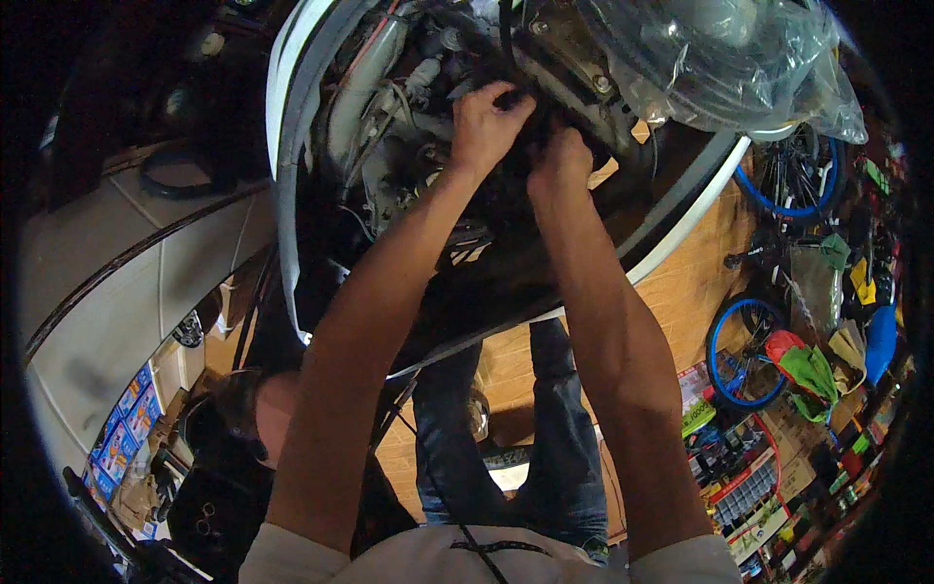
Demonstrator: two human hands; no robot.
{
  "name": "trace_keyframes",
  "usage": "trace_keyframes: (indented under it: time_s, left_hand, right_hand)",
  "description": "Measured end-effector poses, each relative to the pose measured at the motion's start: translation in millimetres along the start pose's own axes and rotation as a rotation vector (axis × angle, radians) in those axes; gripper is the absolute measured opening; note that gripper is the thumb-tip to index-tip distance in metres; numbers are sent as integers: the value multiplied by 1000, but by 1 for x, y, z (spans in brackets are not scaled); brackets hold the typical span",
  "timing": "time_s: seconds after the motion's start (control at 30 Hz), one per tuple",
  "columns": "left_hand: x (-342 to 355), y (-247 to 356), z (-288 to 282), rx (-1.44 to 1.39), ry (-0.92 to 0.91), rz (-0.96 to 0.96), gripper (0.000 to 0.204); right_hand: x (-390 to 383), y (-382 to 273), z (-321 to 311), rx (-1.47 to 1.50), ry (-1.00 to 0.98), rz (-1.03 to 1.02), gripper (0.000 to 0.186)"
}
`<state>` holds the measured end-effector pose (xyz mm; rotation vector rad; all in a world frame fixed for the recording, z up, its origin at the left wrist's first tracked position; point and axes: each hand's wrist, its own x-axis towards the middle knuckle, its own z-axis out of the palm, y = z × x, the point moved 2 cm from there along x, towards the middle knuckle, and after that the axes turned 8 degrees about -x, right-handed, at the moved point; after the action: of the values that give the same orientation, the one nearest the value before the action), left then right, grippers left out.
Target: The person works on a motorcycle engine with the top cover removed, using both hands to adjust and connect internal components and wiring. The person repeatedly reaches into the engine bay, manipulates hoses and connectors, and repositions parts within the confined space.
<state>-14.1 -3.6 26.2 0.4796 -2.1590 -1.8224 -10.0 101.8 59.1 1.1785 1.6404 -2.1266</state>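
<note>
Both my arms reach into the open, dark interior of a white-bodied vehicle (689,216), among grimy metal parts, hoses and wires (384,122). My left hand (484,131) is bent with thumb and fingers closed at a dark spot near the upper middle; what they grip is hidden. Just right of it and slightly lower, my right hand (559,165) has curled fingers sunk into shadow, so what they hold cannot be made out. A crumpled clear plastic bag (720,68) covers the upper right of the vehicle, beside a metal bracket (574,68).
Bicycles with blue rims (735,394) stand at the right, amid cloths, boxes and cluttered parts (744,487). A tiled ledge (126,292) runs along the left. My legs stand on a wood-look floor (700,302), close against the vehicle's edge.
</note>
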Motion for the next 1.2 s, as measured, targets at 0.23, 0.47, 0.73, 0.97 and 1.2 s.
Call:
trace_keyframes:
  time_s: [0.23,0.47,0.73,0.97,1.2]
  left_hand:
    - [-1,-4,-2,-17,6,98,38]
    - [0,-14,3,-138,11,41,33]
    - [3,-19,7,-99,66,109,38]
    - [1,-16,5,-168,52,69,33]
    - [4,-19,8,-181,74,112,31]
  right_hand:
    - [7,6,3,82,-106,-7,29]
    - [29,7,-5,-116,-199,-47,26]
    - [48,18,-18,-112,-195,-43,12]
    - [38,8,-19,-73,-151,27,10]
    - [21,5,-7,-94,-139,63,6]
